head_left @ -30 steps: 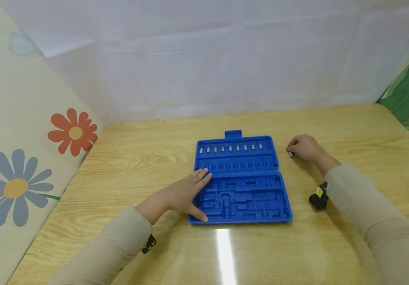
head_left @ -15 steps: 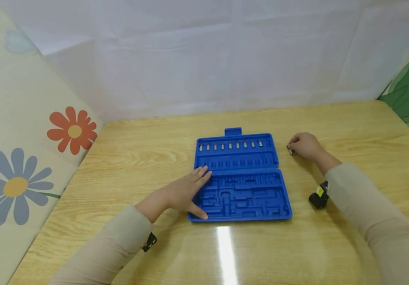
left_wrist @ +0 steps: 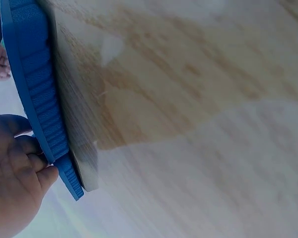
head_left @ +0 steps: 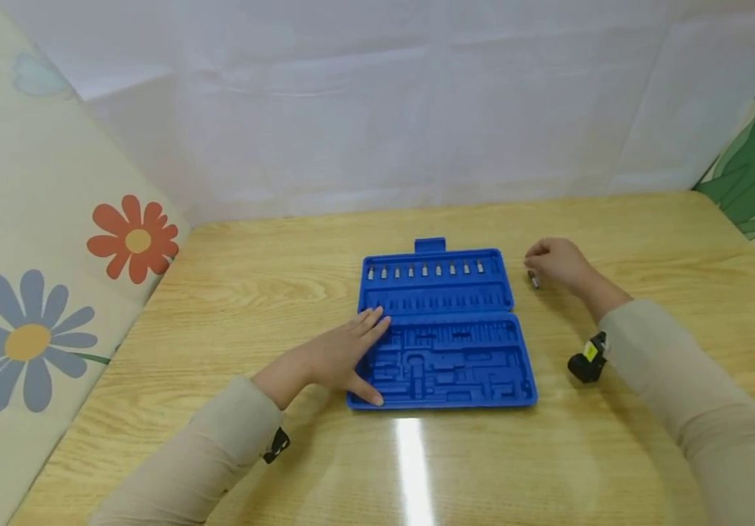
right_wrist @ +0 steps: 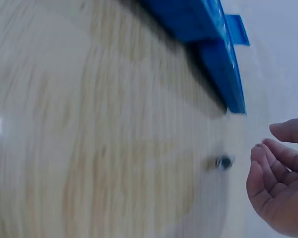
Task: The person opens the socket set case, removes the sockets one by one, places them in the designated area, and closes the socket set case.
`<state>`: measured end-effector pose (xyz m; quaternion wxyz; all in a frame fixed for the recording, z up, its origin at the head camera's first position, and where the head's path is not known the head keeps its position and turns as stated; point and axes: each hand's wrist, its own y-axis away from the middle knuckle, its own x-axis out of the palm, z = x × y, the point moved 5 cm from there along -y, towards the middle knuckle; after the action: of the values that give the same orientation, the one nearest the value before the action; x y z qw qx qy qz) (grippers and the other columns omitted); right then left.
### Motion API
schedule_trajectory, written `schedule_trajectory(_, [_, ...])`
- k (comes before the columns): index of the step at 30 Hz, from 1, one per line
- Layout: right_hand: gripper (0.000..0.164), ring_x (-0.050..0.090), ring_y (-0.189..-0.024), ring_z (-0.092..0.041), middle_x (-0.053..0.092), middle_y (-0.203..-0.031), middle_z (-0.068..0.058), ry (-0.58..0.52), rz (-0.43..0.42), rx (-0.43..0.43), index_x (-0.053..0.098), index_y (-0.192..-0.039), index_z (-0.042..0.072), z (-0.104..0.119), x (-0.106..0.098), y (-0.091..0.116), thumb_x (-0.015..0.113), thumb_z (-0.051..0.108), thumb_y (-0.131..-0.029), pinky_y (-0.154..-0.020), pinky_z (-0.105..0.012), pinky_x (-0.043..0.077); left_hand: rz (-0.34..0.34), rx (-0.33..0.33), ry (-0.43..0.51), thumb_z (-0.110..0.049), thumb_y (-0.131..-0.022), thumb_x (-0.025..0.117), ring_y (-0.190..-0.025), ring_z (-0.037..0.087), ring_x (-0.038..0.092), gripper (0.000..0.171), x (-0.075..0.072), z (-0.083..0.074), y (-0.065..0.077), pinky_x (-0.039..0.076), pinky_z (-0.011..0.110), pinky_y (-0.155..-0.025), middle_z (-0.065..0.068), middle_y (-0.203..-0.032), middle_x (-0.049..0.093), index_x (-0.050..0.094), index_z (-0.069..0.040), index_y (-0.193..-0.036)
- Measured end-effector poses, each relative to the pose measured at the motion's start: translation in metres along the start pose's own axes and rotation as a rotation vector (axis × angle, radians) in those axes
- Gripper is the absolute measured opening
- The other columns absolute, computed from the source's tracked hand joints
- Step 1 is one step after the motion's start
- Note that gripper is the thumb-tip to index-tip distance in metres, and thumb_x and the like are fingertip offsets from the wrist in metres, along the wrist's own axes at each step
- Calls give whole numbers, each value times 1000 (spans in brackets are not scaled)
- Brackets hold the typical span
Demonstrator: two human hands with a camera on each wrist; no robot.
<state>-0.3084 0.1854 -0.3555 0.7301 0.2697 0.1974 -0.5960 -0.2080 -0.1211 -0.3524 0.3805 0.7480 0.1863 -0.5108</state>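
Observation:
An open blue plastic tool case point(head_left: 443, 400) lies flat on the table, its molded slots facing up. My left hand point(head_left: 338, 358) rests across its left edge with fingers and thumb spread; in the left wrist view the fingers point(left_wrist: 47, 173) lie along the case's rim. A row of several small silver bits point(head_left: 425, 269) sits in the upper half. To the right of the case a small metal socket bit point(head_left: 533, 279), silver with a dark end, is on the table. Just above it is my right hand point(head_left: 558, 263); in the right wrist view its thumb and fingers are parted, apart from the bit point(right_wrist: 224, 162).
The wooden table point(head_left: 253, 292) extends around the case, with a white sheet point(head_left: 351, 109) hanging behind it. Black wrist cameras hang under both sleeves, the right one point(head_left: 588, 361) close over the table. Flower-patterned panels stand at the sides.
My right hand has let go of the small socket bit and lifted slightly up and away from it. The left hand and the case have stayed in place.

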Motion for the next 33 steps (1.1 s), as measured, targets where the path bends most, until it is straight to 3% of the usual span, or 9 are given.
schedule_trajectory(13, [36,45,-101,-31,48,-113,-21,143,81,-73,48,-117,-5,29,27,-19,51,12,-86,-80,-42,40,-1,-5,-10,-67,-62,55,-128,28,-2,111,4,1,-2,11,38,-102,16,-142,-2,5,-4,-139])
schedule_trajectory(19, [36,45,-104,-34,49,-114,-23,215,130,-13,49,-114,-8,39,37,-28,53,11,-84,-86,-44,37,-10,8,-44,-67,-62,54,-128,31,-1,111,3,0,-1,11,39,-102,18,-142,-1,6,-2,-138])
schedule_trajectory(22, [33,49,-98,-33,53,-107,-23,295,148,2,53,-108,-10,42,43,-31,55,11,-82,-82,-42,40,-12,15,-46,-68,-62,54,-128,31,-1,112,3,-1,0,11,40,-102,18,-142,-1,6,-2,-138])
schedule_trajectory(24, [27,53,-86,-28,58,-93,-18,351,153,4,58,-99,-9,44,46,-33,56,11,-82,-73,-38,44,-9,13,-46,-68,-62,53,-128,30,-2,112,3,-1,-1,10,39,-102,17,-142,-1,5,-3,-138])
schedule_trajectory(28, [21,48,-68,-20,54,-76,-8,384,170,11,61,-90,-7,46,50,-37,57,11,-81,-61,-32,42,-9,2,-40,-68,-62,54,-128,29,-2,111,2,-1,0,10,39,-102,16,-142,-2,5,-3,-138])
schedule_trajectory(33, [33,51,-95,-31,55,-104,-21,320,167,1,55,-105,-11,43,52,-41,58,9,-79,-81,-40,41,-14,7,-27,-67,-62,54,-128,30,-2,111,1,-1,0,11,40,-102,17,-142,-1,6,-3,-138])
